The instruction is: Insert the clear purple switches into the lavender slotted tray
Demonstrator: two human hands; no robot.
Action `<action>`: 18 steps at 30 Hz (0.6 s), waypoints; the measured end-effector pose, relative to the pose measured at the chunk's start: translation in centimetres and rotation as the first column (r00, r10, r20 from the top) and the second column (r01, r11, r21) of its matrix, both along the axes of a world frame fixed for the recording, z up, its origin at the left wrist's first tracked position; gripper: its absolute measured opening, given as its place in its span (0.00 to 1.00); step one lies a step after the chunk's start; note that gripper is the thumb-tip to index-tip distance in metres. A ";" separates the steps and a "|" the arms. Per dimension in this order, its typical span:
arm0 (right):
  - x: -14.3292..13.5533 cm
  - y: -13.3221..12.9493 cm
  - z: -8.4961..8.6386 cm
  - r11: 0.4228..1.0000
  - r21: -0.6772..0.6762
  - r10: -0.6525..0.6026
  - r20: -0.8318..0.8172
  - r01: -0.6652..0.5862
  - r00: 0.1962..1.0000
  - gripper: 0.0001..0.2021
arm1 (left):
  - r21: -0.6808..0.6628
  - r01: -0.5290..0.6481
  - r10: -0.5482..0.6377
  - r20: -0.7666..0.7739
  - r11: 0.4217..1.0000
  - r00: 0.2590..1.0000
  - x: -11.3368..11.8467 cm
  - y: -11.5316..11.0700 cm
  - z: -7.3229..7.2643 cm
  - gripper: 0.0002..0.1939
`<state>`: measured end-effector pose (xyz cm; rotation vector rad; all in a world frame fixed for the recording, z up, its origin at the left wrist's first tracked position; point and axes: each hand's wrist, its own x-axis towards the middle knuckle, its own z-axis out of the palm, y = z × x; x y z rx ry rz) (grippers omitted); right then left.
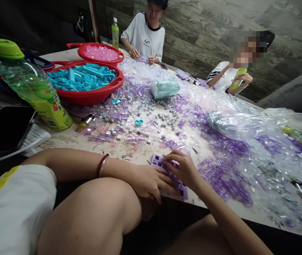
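Note:
A purple tray (183, 190) with square slots lies at the table's near edge. Across its lower left side rests my left hand (151, 180), its fingers spread over the tray. My right hand (182, 165) is above the tray's upper part, fingers bent down onto it; whether anything small is between its fingertips is hidden. Clear purple plastic pieces (222, 177) are heaped to the right of the tray. Beyond it lie small white and pink parts and a teal piece (139, 122).
Red baskets hold teal pieces (82, 78) and pink pieces (100, 52). A green-capped bottle (52, 109) and a phone (6, 129) are at left. A wrapped pack (165, 88) lies mid-table. Two people (147, 35) sit across; one holds a bottle (236, 79).

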<state>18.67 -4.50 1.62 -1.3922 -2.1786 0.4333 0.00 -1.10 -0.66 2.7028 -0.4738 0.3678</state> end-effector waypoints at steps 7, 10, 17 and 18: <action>-0.5 0.1 1.0 1.000 -0.017 0.018 0.205 -0.015 0.979 0.07 | -0.069 0.002 -0.002 -0.003 0.998 1.000 0.0 -0.1 0.1 0.12; -1.2 0.1 1.4 1.000 0.005 0.028 0.282 -0.031 0.959 0.08 | -0.086 -0.018 0.014 -0.039 0.996 0.999 -0.1 -0.1 0.2 0.12; -0.8 0.2 1.0 0.998 -0.043 0.053 0.189 -0.045 0.981 0.07 | -0.104 0.004 -0.002 0.017 0.995 1.000 -0.1 -0.1 0.0 0.11; -0.5 0.2 0.8 0.998 -0.043 0.054 0.139 -0.048 0.989 0.07 | -0.098 0.008 -0.006 0.021 0.995 1.000 -0.1 -0.1 0.0 0.11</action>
